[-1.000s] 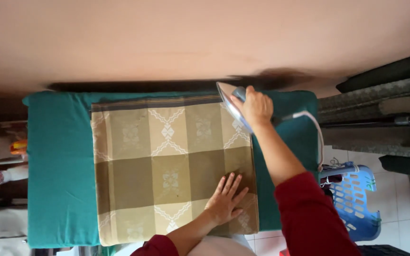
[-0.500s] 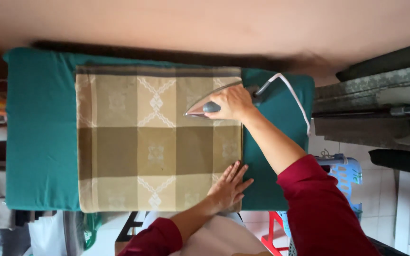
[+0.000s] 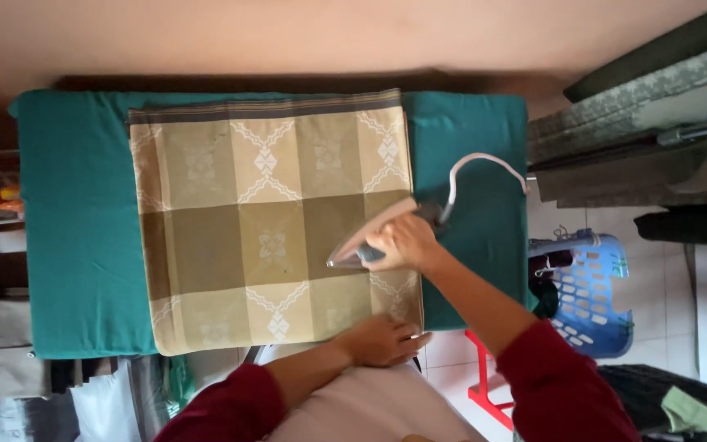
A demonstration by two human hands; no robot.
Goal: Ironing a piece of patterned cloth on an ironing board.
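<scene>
On top of the green ironing board lies one folded cloth, brown and tan with big squares and white diamond shapes. It sits in the middle of the board and lies flat, with its near edge at the near side of the board. One iron rests on the right part of the cloth, with its pointed tip aimed to the left. The right hand is closed tight around the iron's handle. One white cord loops from the back of the iron over the right end of the board. The left hand lies flat with its fingers together on the near right corner of the cloth, pressing it down. Both arms wear dark red sleeves. The cloth looks smooth almost everywhere, so I think most of the pressing on this side is done. The near right part, by the iron and the left hand, seems to be the bit being worked on now. I cannot tell if the under side is smooth. To the right, on the floor, stands one blue plastic basket with holes, and one red stool leg shows near it.
</scene>
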